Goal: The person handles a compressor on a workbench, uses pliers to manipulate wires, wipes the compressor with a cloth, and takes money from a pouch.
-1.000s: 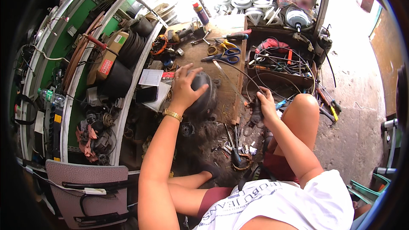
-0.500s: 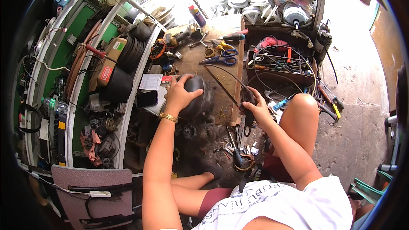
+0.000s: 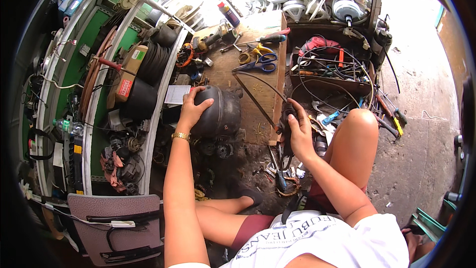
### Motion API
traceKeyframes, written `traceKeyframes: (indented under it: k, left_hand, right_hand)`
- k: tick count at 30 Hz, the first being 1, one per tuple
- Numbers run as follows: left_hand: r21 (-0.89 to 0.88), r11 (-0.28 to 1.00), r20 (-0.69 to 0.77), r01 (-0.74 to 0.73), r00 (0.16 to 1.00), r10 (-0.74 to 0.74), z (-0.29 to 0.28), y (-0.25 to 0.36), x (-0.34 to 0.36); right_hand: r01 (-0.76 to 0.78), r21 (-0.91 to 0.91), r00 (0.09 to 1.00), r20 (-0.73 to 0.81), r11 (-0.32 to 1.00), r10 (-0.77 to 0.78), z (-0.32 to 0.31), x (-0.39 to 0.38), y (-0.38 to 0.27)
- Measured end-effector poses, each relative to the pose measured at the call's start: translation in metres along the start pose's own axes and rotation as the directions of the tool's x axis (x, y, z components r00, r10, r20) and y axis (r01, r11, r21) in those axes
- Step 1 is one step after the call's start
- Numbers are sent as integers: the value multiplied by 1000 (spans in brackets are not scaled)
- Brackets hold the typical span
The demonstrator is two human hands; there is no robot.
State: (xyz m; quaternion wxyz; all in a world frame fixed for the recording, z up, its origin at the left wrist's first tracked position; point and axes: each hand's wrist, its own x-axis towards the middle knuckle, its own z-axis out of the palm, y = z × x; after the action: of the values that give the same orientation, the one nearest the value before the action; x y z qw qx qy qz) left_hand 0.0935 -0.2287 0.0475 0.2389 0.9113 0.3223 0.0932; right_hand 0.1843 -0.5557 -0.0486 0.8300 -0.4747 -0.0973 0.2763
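Observation:
A dark, rounded metal shell, looking like a fridge compressor (image 3: pixel 220 114), sits by the near left part of the wooden board (image 3: pixel 270 25). My left hand (image 3: pixel 194 106) grips its left side, thumb laid over the top and fingers round the far side. My right hand (image 3: pixel 300 131) is closed round the black handle of a hacksaw (image 3: pixel 256 101). The saw's thin blade and bowed frame point away to the left over the board, apart from the shell. Part of the handle is hidden by my palm.
Blue-handled scissors (image 3: pixel 263 63), a tape roll (image 3: pixel 244 58) and a spray can (image 3: pixel 228 14) are on the board. Beyond its right edge stands a toolbox (image 3: pixel 329 87) with a red power drill (image 3: pixel 320 44). Shelves of parts line the left; a screwdriver (image 3: pixel 280 181) lies among floor scraps.
My left hand and the compressor have shifted to the left, covering most of the phone behind them. My right hand's thumb has straightened; the hacksaw stays nearly in place.

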Motion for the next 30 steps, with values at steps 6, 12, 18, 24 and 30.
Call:
traceKeyframes:
  k: [6, 12, 18, 24, 30]
  left_hand:
    - [29, 978, -132, 205, 971, -199, 9, -1, 1]
    - [-35, 975, -122, 218, 968, -221, 4, -11, 0]
    - [-269, 949, -122, 165, 971, -203, -6, -57, -5]
    - [-70, 919, -231, 389, 890, -394, 8, -18, -5]
    - [-112, 918, -228, 380, 889, -396, 0, -31, -12]
  right_hand:
    - [75, 2, 997, 17, 997, -75, 56, -19, 7]
    - [4, 9, 995, 96, 1000, -4, 83, -19, 0]
    - [-63, -35, 987, 148, 997, 67, 98, -14, -14]
    - [25, -107, 984, 178, 994, -6, 124, 21, -10]
    - [26, -73, 983, 185, 997, -12, 132, 39, 12]
